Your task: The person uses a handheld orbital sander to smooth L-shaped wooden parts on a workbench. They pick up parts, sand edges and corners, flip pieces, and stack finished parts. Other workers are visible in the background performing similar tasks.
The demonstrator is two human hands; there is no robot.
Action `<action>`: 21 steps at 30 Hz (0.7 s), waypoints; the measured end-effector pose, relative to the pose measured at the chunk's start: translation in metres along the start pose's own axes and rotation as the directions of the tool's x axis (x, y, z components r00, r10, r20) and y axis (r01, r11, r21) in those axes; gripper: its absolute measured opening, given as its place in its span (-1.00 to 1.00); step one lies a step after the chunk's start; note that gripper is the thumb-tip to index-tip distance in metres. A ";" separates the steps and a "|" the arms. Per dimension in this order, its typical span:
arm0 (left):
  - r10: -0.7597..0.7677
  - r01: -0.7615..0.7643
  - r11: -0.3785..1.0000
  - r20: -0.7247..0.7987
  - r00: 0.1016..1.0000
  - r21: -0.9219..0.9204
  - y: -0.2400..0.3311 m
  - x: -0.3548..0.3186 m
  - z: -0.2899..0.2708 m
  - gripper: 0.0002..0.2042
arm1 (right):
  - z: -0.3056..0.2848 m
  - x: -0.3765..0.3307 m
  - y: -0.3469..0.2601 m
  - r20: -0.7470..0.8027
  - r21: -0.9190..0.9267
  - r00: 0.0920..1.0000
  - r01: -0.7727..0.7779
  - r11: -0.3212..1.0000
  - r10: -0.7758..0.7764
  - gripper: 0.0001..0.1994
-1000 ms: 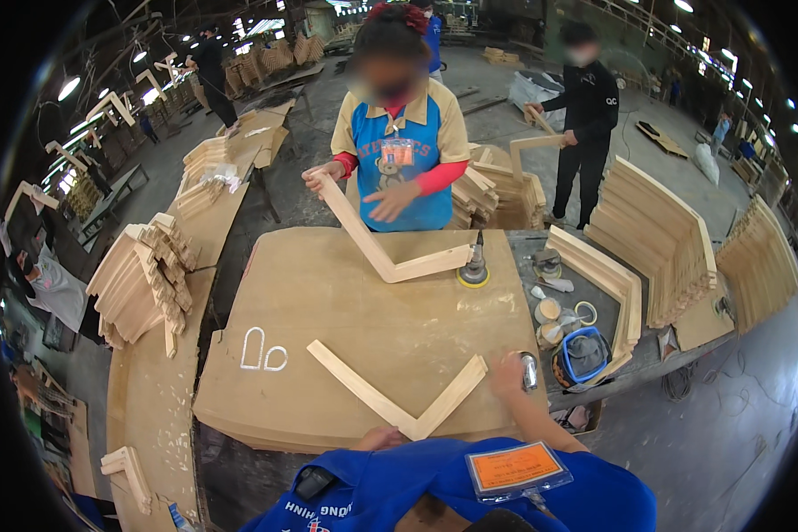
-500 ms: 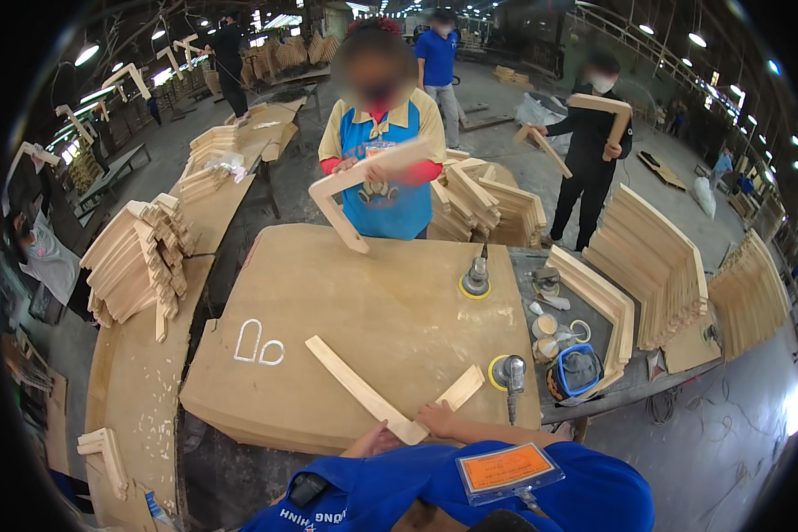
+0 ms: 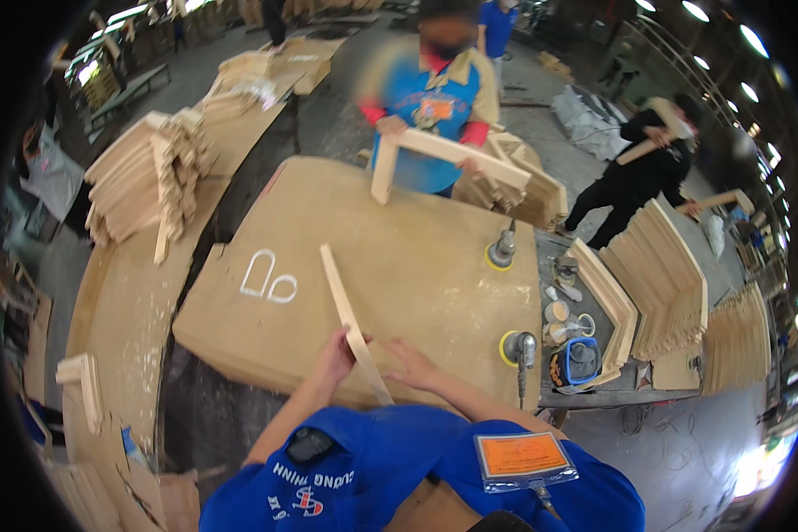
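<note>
At the far left, a stack of wooden pieces [image 3: 146, 182] stood on the long side bench [image 3: 120, 310], well apart from you. Near it, on the big brown work table [image 3: 417, 257], there were two white chalk loops [image 3: 269, 279].

Your left hand [image 3: 337, 355] was closed around the near part of a long wooden strip [image 3: 350, 319], with the thumb on its front. The strip stood on its edge on the table and ran from your hands away toward the far side, leaning a little to the left. Your right hand [image 3: 408, 363] was just to the right of the strip at its near end, with the fingers stretched out flat; I cannot tell if it really touched the wood or only the table.

Across the table, another person held a bent wooden frame [image 3: 448, 160] with both hands. To the right, one sander [image 3: 503, 250] with a yellow pad stood on the far side of the table, and a second sander [image 3: 519, 348] lay near the table's right edge. More to the right, a blue container [image 3: 581, 359] was sitting among small items, and beside it curved wooden parts [image 3: 674, 284] were stacked.
</note>
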State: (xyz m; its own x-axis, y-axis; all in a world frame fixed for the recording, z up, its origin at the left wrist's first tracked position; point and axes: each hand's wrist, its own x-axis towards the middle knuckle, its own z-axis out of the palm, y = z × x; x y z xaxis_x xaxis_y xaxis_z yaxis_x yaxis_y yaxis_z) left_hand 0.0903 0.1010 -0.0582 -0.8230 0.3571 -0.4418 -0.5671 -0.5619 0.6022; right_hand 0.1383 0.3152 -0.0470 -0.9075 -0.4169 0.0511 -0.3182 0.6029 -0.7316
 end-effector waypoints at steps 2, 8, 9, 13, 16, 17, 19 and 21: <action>0.004 0.000 0.999 -0.121 0.993 0.032 0.030 -0.003 -0.003 -0.59 | -0.003 -0.013 -0.002 -0.006 -0.009 1.000 -0.023 1.000 0.023 -0.32; 0.223 -0.103 0.776 -0.118 0.968 0.622 0.130 -0.005 -0.031 -0.57 | 0.003 -0.077 0.013 0.393 0.284 0.787 -0.595 0.752 0.475 -0.45; 0.250 -0.116 0.726 -0.103 0.963 0.678 0.143 0.002 -0.038 -0.54 | 0.009 -0.088 0.013 0.432 0.349 0.764 -0.631 0.692 0.479 -0.47; 0.443 -0.042 0.089 -0.002 0.896 0.995 0.185 0.051 -0.081 -0.44 | 0.024 -0.109 0.006 0.416 0.443 0.711 -0.703 0.556 0.567 -0.50; 0.395 -0.031 0.000 0.028 0.918 1.000 0.196 0.091 -0.120 -0.38 | 0.028 -0.112 0.003 0.370 0.460 0.747 -0.664 0.589 0.553 -0.49; 0.384 0.000 -0.005 0.002 0.923 1.000 0.195 0.102 -0.132 -0.37 | 0.029 -0.113 0.003 0.364 0.460 0.751 -0.659 0.595 0.551 -0.49; 0.459 0.050 -0.120 0.011 0.889 0.992 0.181 0.113 -0.150 -0.30 | 0.032 -0.115 0.004 0.352 0.460 0.758 -0.651 0.604 0.549 -0.49; 0.366 0.257 -0.274 -0.146 0.919 0.927 0.164 0.117 -0.160 -0.21 | 0.038 -0.117 0.006 0.345 0.485 0.756 -0.651 0.584 0.556 -0.50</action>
State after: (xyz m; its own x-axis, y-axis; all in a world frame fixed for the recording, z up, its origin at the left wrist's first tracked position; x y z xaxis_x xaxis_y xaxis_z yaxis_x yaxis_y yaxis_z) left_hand -0.0939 -0.0690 -0.1175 -0.9590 0.0134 -0.2831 -0.0867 0.9372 0.3379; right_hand 0.2530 0.3417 -0.0835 -0.7684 -0.2149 -0.6028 0.5377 0.2940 -0.7902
